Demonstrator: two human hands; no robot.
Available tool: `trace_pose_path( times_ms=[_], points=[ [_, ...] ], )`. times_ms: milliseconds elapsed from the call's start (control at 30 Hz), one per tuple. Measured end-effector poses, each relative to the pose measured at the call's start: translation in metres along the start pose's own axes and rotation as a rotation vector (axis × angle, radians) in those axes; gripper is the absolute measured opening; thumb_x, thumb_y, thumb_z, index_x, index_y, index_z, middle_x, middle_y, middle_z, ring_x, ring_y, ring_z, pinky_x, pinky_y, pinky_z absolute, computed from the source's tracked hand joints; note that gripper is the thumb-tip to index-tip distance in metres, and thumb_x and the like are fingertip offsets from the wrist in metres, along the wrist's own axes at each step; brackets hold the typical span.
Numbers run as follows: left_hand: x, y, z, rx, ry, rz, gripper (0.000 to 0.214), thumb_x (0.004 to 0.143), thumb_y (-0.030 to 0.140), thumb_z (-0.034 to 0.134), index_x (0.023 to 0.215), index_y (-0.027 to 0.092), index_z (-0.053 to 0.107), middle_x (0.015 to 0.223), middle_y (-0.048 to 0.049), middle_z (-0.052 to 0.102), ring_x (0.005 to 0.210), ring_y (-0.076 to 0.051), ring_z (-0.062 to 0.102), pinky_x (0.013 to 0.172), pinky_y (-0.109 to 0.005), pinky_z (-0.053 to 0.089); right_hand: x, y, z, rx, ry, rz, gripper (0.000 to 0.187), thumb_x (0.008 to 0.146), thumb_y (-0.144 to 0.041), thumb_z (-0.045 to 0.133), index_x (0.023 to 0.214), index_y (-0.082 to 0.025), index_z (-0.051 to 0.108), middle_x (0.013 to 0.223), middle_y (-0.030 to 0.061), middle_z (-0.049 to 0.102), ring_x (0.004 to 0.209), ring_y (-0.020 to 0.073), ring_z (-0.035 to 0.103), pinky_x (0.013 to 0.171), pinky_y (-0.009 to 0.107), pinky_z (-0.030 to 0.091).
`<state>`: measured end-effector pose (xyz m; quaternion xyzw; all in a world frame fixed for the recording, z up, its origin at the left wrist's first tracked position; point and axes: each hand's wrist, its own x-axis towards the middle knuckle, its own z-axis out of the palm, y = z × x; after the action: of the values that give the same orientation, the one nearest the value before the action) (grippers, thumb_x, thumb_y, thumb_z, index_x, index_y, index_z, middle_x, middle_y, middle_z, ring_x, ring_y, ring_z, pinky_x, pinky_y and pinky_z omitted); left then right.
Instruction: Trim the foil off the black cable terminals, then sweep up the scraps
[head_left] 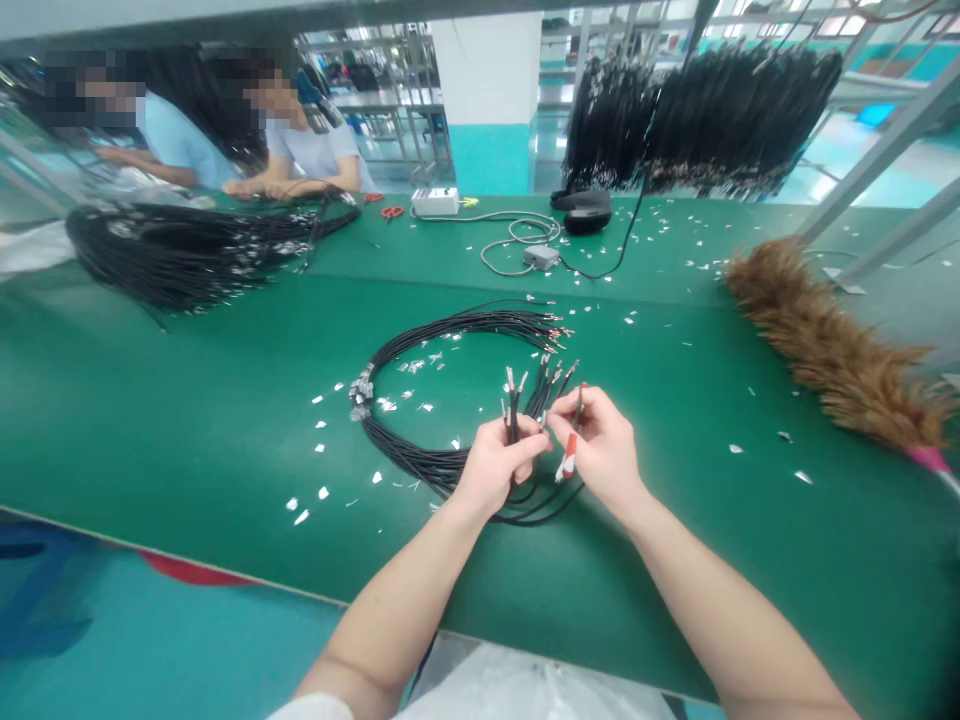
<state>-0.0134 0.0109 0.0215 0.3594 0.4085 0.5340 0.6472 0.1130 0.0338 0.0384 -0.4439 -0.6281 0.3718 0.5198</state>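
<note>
A bundle of black cables (420, 450) lies curved on the green table, tied at the left with silvery-white wrapping (361, 392). My left hand (499, 460) is closed around several cable ends, whose pale tips point up above the fingers. Close beside it, my right hand (604, 450) pinches near one cable tip, its thumb and forefinger almost touching my left thumb. A small red-handled tool (570, 456) sits in my right hand; the fingers hide most of it, so its exact kind is unclear. Other cable ends (555, 335) with coppery tips fan out just behind my hands.
White scraps (409, 368) are scattered over the table (262, 420). A brown feather duster (832, 350) lies at right. Behind are a power strip (435, 201), a grey cord, a black device (587, 212) and hanging black cables (705, 120). Two people sit at far left near another cable bundle (187, 250).
</note>
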Motion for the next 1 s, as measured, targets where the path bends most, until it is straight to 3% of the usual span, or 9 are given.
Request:
trace_pose_path(
  times_ms=[67,167,300,400,533,600,667,800,1000],
  points=[
    [0.000,0.003,-0.001,-0.019,-0.036,0.000,0.021,0.064,0.027,0.069,0.068,0.011,0.056,0.063,-0.0005,0.060,0.033,0.000,0.034,0.032,-0.017,0.022,0.005,0.007,0.001,0.124,0.026,0.081,0.013,0.071,-0.022,0.060,0.072,-0.020,0.047,0.067,-0.0027,0.054,0.061,0.0108,0.051,0.062,0.026,0.043],
    [0.000,0.006,0.000,-0.078,0.023,0.053,0.019,0.066,0.026,0.067,0.072,0.012,0.056,0.072,-0.0011,0.061,0.034,0.001,0.034,0.032,-0.016,0.023,0.006,0.016,0.002,0.272,0.043,0.202,0.021,0.066,-0.025,0.065,0.070,-0.019,0.045,0.066,-0.0038,0.053,0.061,0.0102,0.051,0.063,0.025,0.043],
    [0.002,0.006,0.001,-0.137,0.136,0.098,0.023,0.062,0.022,0.070,0.072,0.015,0.051,0.067,0.0040,0.055,0.034,0.001,0.036,0.032,-0.016,0.024,-0.004,0.019,0.006,0.413,-0.127,0.294,0.027,0.063,-0.027,0.070,0.074,-0.020,0.047,0.072,-0.0020,0.057,0.066,0.0115,0.054,0.065,0.026,0.045],
    [0.004,0.004,0.003,-0.135,0.201,0.078,0.029,0.059,0.021,0.072,0.070,0.015,0.046,0.060,0.0062,0.051,0.033,0.000,0.037,0.031,-0.015,0.024,-0.013,0.016,0.012,0.303,-0.192,0.224,0.024,0.065,-0.027,0.068,0.076,-0.020,0.047,0.070,-0.0027,0.055,0.064,0.0114,0.053,0.064,0.025,0.045],
    [0.005,0.001,0.003,-0.114,0.253,0.063,0.031,0.058,0.023,0.072,0.070,0.016,0.044,0.051,0.0083,0.048,0.031,-0.001,0.036,0.030,-0.015,0.023,-0.017,0.018,0.016,-0.051,-0.134,-0.016,0.013,0.072,-0.022,0.060,0.074,-0.021,0.048,0.067,-0.0027,0.052,0.062,0.0116,0.051,0.062,0.024,0.043],
    [0.007,0.001,0.001,-0.131,0.212,0.054,0.028,0.061,0.025,0.071,0.071,0.015,0.046,0.048,0.0084,0.046,0.031,-0.001,0.035,0.031,-0.015,0.023,-0.018,0.021,0.016,-0.202,-0.105,-0.162,0.007,0.074,-0.017,0.056,0.072,-0.021,0.049,0.067,-0.0014,0.053,0.064,0.0127,0.051,0.063,0.025,0.042],
    [0.008,0.004,-0.002,-0.171,0.135,0.050,0.025,0.063,0.025,0.069,0.076,0.014,0.052,0.052,0.0062,0.050,0.032,-0.001,0.035,0.031,-0.015,0.024,-0.018,0.024,0.015,-0.247,-0.102,-0.220,0.008,0.074,-0.014,0.053,0.071,-0.020,0.050,0.068,-0.0006,0.055,0.065,0.0131,0.052,0.064,0.026,0.042],
    [0.011,0.011,-0.009,-0.239,-0.026,0.027,0.029,0.066,0.025,0.067,0.091,0.012,0.060,0.075,-0.0017,0.062,0.033,0.001,0.035,0.030,-0.016,0.023,-0.018,0.022,0.010,-0.054,-0.164,-0.021,0.018,0.073,-0.020,0.057,0.064,-0.021,0.042,0.064,-0.0021,0.053,0.060,0.0115,0.050,0.059,0.024,0.042],
    [0.011,0.008,-0.012,-0.229,-0.092,0.031,0.014,0.069,0.023,0.065,0.073,0.013,0.057,0.061,-0.0003,0.061,0.032,-0.001,0.037,0.032,-0.015,0.024,-0.016,0.014,0.004,0.335,-0.324,0.215,0.034,0.063,-0.031,0.070,0.063,-0.020,0.038,0.063,-0.0034,0.050,0.057,0.0107,0.049,0.057,0.025,0.044]
  ],
)
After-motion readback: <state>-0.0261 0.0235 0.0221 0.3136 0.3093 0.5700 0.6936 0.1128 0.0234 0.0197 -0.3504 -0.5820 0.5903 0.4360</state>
